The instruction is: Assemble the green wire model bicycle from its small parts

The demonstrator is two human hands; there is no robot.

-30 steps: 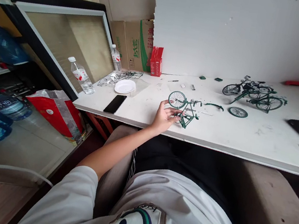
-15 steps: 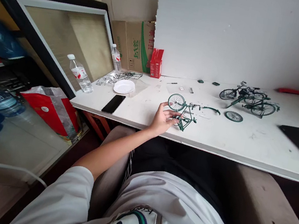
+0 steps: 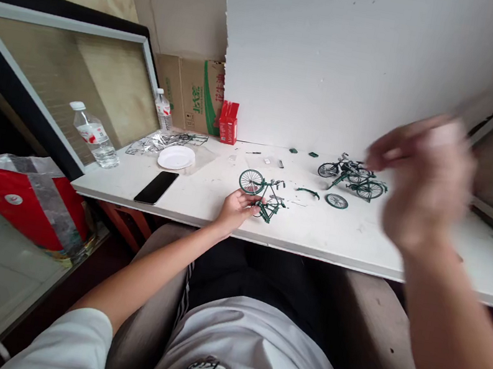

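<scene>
My left hand [image 3: 236, 209] is closed on a green model bicycle [image 3: 271, 204], held low over the table near its front edge. One spoked wheel [image 3: 251, 181] shows at its left end. To its right lie a curved green strip like a mudguard [image 3: 308, 192] and a loose wheel [image 3: 337, 201]. My right hand [image 3: 426, 183] is raised at the right, smeared by motion, so its fingers cannot be read. Behind it, farther back, two model bicycles [image 3: 371, 190] stand close together, one green and one darker.
On the white table [image 3: 205, 203] are a black phone [image 3: 156, 187], a white plate [image 3: 176, 157], water bottles [image 3: 96, 137], a red box [image 3: 229, 122] and thin part frames [image 3: 154, 142]. A white board [image 3: 295, 60] rises behind. A red bag [image 3: 16, 203] stands on the left.
My right hand has come into view at the right, raised and moving. The view has shifted. My left hand keeps its hold on the model bicycle.
</scene>
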